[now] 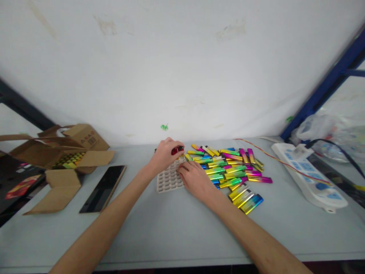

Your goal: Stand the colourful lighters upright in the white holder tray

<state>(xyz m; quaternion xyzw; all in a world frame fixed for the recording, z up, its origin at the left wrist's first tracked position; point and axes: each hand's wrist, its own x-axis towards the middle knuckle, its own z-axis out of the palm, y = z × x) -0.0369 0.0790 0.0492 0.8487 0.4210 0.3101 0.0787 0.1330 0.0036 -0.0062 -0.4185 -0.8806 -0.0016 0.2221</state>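
My left hand (164,155) is closed on a red lighter (177,150) with a dark end, held above the far part of a white tray with rows of round holes (168,179). My right hand (196,178) is bent over the tray's right side, its fingers pressed together and pointing down at the holes. What those fingertips hold, if anything, is hidden. Right beside this hand lies a spread of shiny lighters (225,171) in yellow, green, blue and magenta. Both hands cover part of the tray.
A phone (104,188) lies left of the tray. Beyond it stands an open cardboard box (97,158) with several yellow-green pieces (70,160) inside. On the right are a white power strip (310,175), a red-yellow wire (268,154) and plastic bags (319,127). The wall closes off the back.
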